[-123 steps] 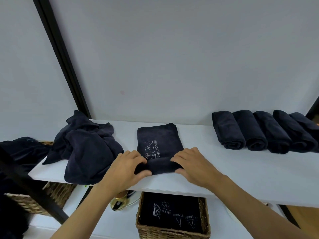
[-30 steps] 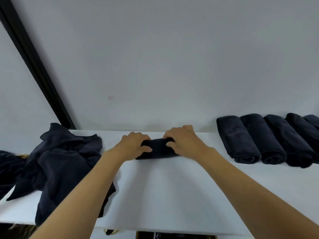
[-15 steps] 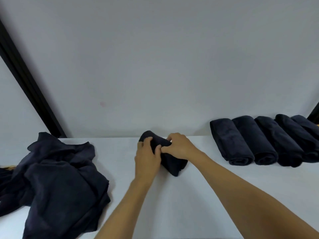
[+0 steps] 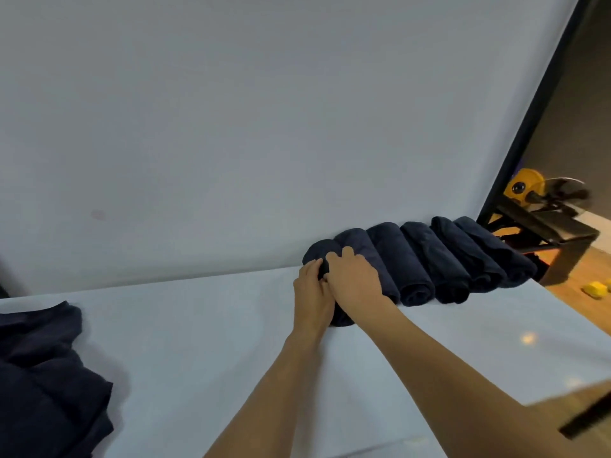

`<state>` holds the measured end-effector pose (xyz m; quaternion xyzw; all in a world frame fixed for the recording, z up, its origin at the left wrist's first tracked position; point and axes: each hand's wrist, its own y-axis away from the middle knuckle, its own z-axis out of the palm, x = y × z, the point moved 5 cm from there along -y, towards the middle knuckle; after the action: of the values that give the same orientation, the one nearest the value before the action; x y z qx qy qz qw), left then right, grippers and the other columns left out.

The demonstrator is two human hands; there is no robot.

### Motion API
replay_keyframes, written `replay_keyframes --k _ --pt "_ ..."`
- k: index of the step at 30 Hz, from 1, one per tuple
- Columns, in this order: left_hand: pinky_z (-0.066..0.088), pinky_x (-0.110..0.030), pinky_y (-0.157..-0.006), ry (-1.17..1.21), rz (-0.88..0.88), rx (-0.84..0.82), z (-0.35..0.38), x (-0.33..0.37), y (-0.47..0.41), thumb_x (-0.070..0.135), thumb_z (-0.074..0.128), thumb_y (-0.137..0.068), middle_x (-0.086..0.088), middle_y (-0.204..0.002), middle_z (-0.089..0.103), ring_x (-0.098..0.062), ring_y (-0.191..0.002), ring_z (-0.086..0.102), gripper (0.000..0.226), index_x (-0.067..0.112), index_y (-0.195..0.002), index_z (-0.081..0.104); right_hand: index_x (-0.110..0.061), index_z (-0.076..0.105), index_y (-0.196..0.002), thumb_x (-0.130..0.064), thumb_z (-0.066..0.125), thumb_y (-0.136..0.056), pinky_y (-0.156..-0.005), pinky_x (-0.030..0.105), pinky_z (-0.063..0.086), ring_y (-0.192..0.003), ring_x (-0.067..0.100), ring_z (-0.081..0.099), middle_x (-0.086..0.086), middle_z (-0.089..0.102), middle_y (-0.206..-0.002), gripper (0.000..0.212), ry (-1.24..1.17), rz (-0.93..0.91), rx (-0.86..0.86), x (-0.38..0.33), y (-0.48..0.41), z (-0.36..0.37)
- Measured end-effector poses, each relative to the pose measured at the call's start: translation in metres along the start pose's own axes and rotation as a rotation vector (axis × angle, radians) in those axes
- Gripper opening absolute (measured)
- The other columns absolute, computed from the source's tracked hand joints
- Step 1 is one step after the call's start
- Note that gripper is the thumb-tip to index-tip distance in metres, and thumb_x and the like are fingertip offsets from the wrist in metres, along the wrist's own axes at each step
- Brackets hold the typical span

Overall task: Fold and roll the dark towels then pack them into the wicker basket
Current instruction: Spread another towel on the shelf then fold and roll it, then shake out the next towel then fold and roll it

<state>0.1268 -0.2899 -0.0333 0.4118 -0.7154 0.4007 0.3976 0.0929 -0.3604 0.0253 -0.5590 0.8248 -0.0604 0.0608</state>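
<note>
Hands, left [image 4: 310, 295] and right [image 4: 355, 282], seemingly clasp rolled towel [image 4: 319, 256] between them.

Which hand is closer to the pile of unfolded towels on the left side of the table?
The left hand. It sits on the near-left side of the newly rolled towel, facing the pile of unfolded towels; the right hand rests beyond it, toward the row of rolled towels.

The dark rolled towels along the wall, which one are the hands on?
The leftmost dark rolled towel; both hands press it, the other five lie untouched.
</note>
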Motion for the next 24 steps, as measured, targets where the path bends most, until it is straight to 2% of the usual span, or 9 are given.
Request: replay_keyframes --k 6,10,13,15,17,18,20,22,24 --pt "0.032 -0.012 -0.095 -0.066 -0.044 0.073 0.015 -0.010 -0.014 0.013 0.049 -0.099 -0.005 -0.136 0.050 -0.015 -0.121 0.051 0.040 0.011 -0.139 0.049 -0.010 0.051 -0.126 -0.016 0.045 -0.101 -0.068 0.026 0.040 -0.112 0.024 0.045 0.008 0.045 -0.125 0.026 0.082 -0.121 0.031 0.004 0.000 0.011" --pt "0.047 -0.029 -0.089 -0.222 -0.089 -0.017 0.009 -0.006 -0.007 0.027 0.040 -0.100 -0.002 -0.120 0.064 -0.023 -0.107 0.062 0.034 0.017 -0.130 0.052 -0.011 0.051 -0.126 -0.017 0.044 -0.101 -0.069 0.028 0.041 -0.112 0.024 0.046 0.009 0.044 -0.126 0.027 0.084 -0.139 0.044 0.003 0.004 0.012" --pt "0.046 -0.045 -0.095 -0.335 -0.042 -0.188 -0.011 0.007 0.014 0.027 0.034 -0.102 -0.006 -0.123 0.064 -0.028 -0.110 0.060 0.038 0.022 -0.136 0.048 -0.013 0.055 -0.121 -0.020 0.045 -0.099 -0.079 0.032 0.043 -0.112 0.025 0.047 0.008 0.046 -0.125 0.025 0.191 -0.146 0.051 -0.004 0.005 0.007" --pt "0.045 -0.048 -0.098 -0.371 -0.038 -0.277 -0.033 0.014 0.032 0.024 0.038 -0.101 -0.006 -0.127 0.063 -0.029 -0.113 0.058 0.037 0.021 -0.135 0.051 -0.016 0.059 -0.117 -0.021 0.047 -0.097 -0.087 0.035 0.041 -0.114 0.026 0.046 0.007 0.049 -0.124 0.023 0.288 -0.134 0.065 -0.010 0.009 -0.002" --pt "0.043 -0.047 -0.102 -0.357 -0.049 -0.262 -0.066 0.020 0.049 0.024 0.044 -0.100 -0.005 -0.130 0.062 -0.027 -0.118 0.056 0.034 0.018 -0.131 0.057 -0.016 0.059 -0.119 -0.019 0.049 -0.095 -0.089 0.036 0.040 -0.114 0.028 0.047 0.008 0.050 -0.125 0.026 0.282 -0.139 0.121 -0.023 0.013 -0.012" --pt "0.042 -0.045 -0.104 -0.370 -0.048 -0.214 -0.088 0.023 0.057 0.024 0.046 -0.099 -0.004 -0.131 0.062 -0.026 -0.120 0.055 0.033 0.017 -0.129 0.059 -0.016 0.058 -0.121 -0.017 0.049 -0.094 -0.088 0.037 0.042 -0.112 0.029 0.049 0.010 0.051 -0.123 0.028 0.215 -0.172 0.153 -0.036 0.017 -0.018" --pt "0.045 -0.042 -0.100 -0.459 -0.030 -0.082 -0.137 0.031 0.073 0.021 0.049 -0.097 -0.002 -0.123 0.066 -0.024 -0.114 0.059 0.030 0.016 -0.123 0.064 -0.015 0.058 -0.126 -0.014 0.048 -0.096 -0.083 0.038 0.048 -0.107 0.030 0.054 0.012 0.051 -0.122 0.031 -0.077 -0.282 0.135 -0.076 0.033 -0.026" --pt "0.049 -0.041 -0.091 -0.610 -0.046 0.039 -0.188 0.035 0.095 0.017 0.048 -0.096 -0.002 -0.109 0.071 -0.024 -0.101 0.063 0.026 0.015 -0.111 0.070 -0.019 0.059 -0.126 -0.015 0.048 -0.098 -0.082 0.038 0.049 -0.108 0.028 0.055 0.009 0.051 -0.124 0.031 -0.373 -0.406 0.013 -0.128 0.061 -0.031" --pt "0.052 -0.040 -0.079 -0.749 -0.090 0.140 -0.238 0.035 0.123 0.018 0.048 -0.095 -0.004 -0.098 0.072 -0.026 -0.091 0.065 0.024 0.013 -0.100 0.072 -0.022 0.062 -0.121 -0.017 0.049 -0.096 -0.083 0.037 0.048 -0.104 0.024 0.057 0.004 0.055 -0.118 0.029 -0.509 -0.546 -0.091 -0.178 0.095 -0.032"
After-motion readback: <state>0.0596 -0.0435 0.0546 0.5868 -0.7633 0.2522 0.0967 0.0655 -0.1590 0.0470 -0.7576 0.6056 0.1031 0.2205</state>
